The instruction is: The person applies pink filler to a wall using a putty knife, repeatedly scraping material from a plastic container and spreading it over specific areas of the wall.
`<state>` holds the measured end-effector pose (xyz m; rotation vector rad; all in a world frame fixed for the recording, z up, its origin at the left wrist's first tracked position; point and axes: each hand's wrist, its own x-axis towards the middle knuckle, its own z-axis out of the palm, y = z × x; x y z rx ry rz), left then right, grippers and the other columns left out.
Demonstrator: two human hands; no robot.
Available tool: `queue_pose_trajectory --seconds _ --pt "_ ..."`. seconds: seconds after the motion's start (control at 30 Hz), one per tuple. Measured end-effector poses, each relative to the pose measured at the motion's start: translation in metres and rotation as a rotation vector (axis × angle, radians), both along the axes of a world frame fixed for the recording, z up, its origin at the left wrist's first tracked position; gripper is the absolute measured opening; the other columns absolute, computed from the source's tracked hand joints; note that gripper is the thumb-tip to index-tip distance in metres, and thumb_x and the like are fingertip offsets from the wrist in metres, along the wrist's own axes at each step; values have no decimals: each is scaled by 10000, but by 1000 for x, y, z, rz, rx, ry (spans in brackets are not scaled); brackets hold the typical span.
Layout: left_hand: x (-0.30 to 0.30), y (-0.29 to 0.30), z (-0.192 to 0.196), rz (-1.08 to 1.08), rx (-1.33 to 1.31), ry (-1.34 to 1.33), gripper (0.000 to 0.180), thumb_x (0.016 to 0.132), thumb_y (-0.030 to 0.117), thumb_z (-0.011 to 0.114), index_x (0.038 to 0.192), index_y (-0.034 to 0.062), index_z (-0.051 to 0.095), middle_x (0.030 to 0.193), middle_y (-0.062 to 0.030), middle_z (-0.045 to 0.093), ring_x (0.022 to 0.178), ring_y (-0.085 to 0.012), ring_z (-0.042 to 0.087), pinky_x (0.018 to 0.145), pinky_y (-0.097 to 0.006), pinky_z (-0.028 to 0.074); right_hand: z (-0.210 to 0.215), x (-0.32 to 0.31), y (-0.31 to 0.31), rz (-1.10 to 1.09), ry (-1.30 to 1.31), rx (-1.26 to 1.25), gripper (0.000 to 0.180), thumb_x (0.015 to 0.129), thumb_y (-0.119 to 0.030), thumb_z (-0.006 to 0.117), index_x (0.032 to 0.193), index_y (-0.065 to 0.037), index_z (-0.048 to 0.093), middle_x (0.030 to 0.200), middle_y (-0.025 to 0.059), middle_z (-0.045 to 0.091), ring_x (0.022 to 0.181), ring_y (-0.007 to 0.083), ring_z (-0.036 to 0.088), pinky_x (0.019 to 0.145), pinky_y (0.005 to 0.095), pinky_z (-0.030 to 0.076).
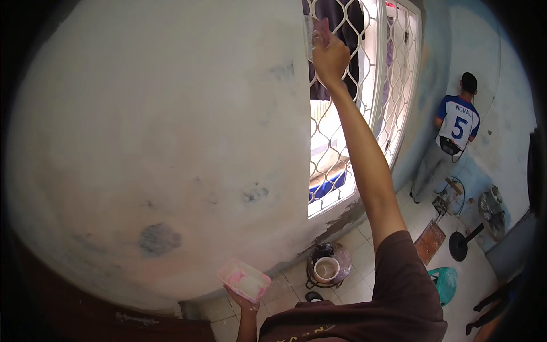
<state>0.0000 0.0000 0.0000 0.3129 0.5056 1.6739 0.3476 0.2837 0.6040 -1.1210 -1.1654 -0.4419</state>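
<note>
My right hand (331,61) is raised high at the window's left edge, fingers closed round a pinkish flat spreader (323,27). The spreader is by the edge where the wall meets the window opening; whether it touches cannot be made out. Low down, my left hand (244,298) holds a pink-tinged plastic tub (248,280) from beneath. Whitish paste lies in the tub, with pink smears on its walls. The pale wall (188,125) is patchy, and a dark grey patch (159,239) shows near its bottom.
A white-framed window with a curved grille (327,134) is beside my right arm. Below stands a round stool (343,265) bearing a bucket (326,269). A green stool (446,285) and a fan (493,208) are at right. Farther off, another person (456,122) faces the wall.
</note>
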Motion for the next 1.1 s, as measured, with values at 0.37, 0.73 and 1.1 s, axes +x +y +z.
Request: queue_pose_trajectory --seconds 0.37,0.73,1.1 --pt "4 -23 6 13 -57 -32 853 990 801 404 1566 171 401 1479 -103 524 1329 -384 552 1092 -613 500 -51 -38 0 133 -304 274 341 887 -130 648 1190 -178 797 938 80 766 911 330 706 756 483 566" --pt "51 -21 16 55 -90 -4 847 991 796 409 1575 181 404 1525 -88 505 1388 -364 516 1137 -608 459 -46 -69 -15 170 -336 107 348 882 -84 661 1185 -181 804 933 72 759 889 305 691 749 445 560" --pt "82 -12 -12 25 -30 -9 863 986 807 388 1612 213 372 1611 -78 430 1479 -368 420 1201 -619 373 -32 -3 10 28 -346 263 321 910 -91 678 1189 -193 800 992 63 761 877 293 689 741 432 570"
